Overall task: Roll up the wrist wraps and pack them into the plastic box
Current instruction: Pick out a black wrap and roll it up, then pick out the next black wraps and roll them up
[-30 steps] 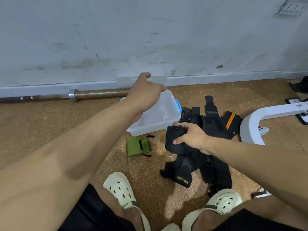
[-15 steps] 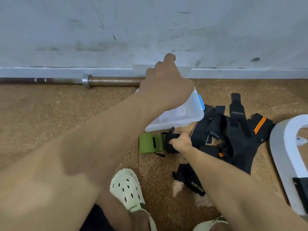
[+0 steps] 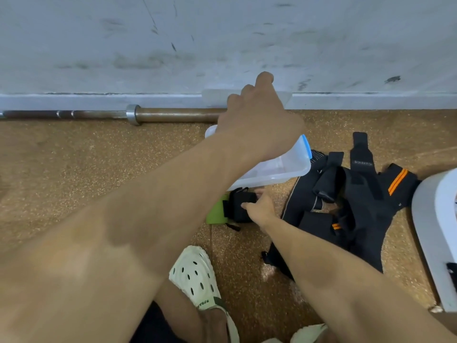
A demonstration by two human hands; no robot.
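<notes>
Between right fingers (image 3: 249, 206), black wrap (image 3: 241, 206).

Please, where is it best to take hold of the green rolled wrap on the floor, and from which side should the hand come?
Probably at the bare left end of the green wrap, coming from above and from the left. It lies flat on the floor; the black wrap that the right hand holds covers its right end, and the plastic box stands close behind.
</notes>
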